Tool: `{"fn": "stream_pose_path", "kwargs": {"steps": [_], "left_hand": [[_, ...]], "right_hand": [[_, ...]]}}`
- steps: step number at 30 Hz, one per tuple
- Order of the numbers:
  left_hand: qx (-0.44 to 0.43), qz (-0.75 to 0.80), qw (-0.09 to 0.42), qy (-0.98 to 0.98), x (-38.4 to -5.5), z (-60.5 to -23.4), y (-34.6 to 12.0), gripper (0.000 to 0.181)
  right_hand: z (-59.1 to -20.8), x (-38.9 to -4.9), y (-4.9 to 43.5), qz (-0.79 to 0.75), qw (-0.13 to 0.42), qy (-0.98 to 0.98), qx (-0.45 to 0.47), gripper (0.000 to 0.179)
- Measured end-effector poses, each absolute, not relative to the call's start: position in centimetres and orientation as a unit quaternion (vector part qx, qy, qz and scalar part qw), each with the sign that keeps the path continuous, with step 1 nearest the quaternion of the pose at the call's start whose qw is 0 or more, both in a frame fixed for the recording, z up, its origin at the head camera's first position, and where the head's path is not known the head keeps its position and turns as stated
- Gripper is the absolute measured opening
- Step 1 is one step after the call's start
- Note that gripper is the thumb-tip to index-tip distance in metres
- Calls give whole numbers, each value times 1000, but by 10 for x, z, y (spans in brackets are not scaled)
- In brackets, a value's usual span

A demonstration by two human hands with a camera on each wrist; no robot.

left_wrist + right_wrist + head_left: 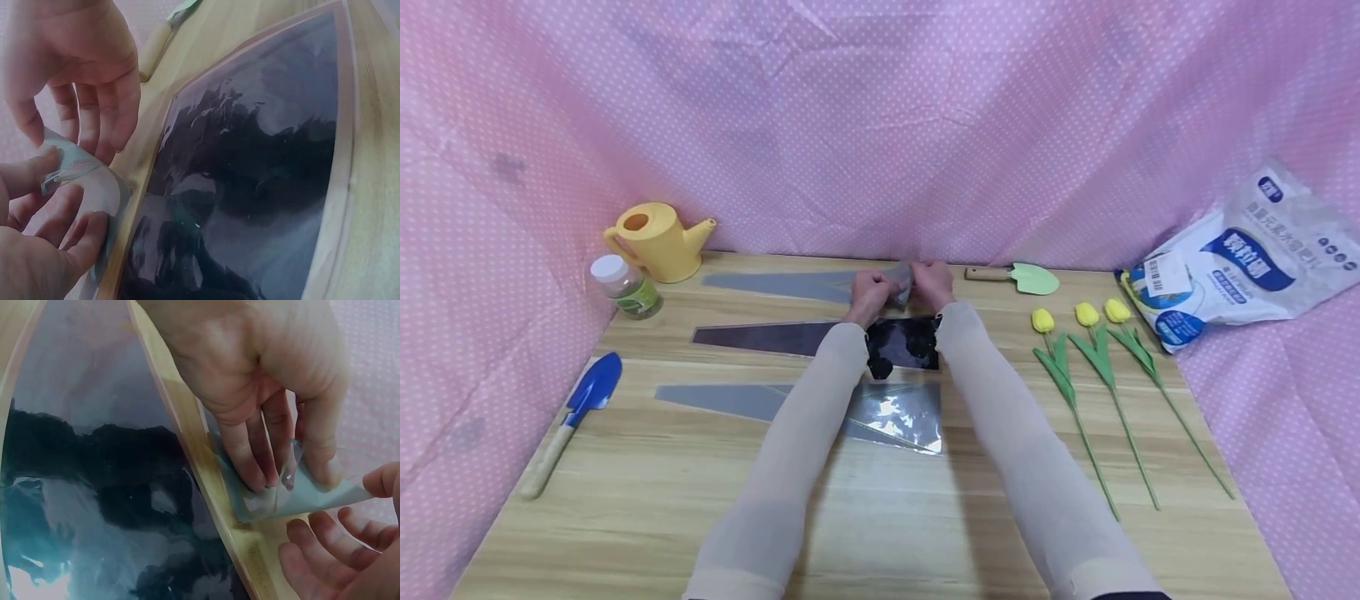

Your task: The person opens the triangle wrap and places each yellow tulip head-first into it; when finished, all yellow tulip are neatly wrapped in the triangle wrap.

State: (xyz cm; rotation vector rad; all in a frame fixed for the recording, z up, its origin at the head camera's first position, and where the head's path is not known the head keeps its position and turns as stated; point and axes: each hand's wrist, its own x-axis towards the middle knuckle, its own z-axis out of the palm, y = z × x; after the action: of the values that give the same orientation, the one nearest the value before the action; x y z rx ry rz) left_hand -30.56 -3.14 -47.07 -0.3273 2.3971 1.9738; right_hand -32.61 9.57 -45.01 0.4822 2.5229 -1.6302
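Three long tapering plastic flower sleeves lie one behind another on the table. The far grey sleeve (782,284) has its wide end lifted and bent, its mouth slightly parted in the wrist views. My left hand (871,292) pinches that end between thumb and fingers. At the sleeve's corner my right hand (932,283) pinches the edge, its thumb (382,479) on the film and other fingers loosely curled below. Nearer me are the dark brownish sleeve (250,156), flat beneath my wrists, and the front grey sleeve (895,412), partly hidden by my left forearm.
A yellow watering can (664,246), a lidded jar (634,292) and a blue trowel (597,383) are at left. A green trowel (1033,279) lies behind right. Three yellow tulips (1097,358) and a white printed bag (1232,258) occupy the right. Pink curtain (865,125) backs the table.
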Motion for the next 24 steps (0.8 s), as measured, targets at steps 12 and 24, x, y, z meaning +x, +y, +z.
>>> {"fn": "stream_pose_path", "kwargs": {"steps": [12,24], "left_hand": [[-168,679,28,714,-314,-461,-25,32],[-180,706,39,684,-313,-460,-24,26]], "right_hand": [[-446,-326,109,-613,67,772,153,9],[-450,-326,116,-581,82,799,134,27]]}}
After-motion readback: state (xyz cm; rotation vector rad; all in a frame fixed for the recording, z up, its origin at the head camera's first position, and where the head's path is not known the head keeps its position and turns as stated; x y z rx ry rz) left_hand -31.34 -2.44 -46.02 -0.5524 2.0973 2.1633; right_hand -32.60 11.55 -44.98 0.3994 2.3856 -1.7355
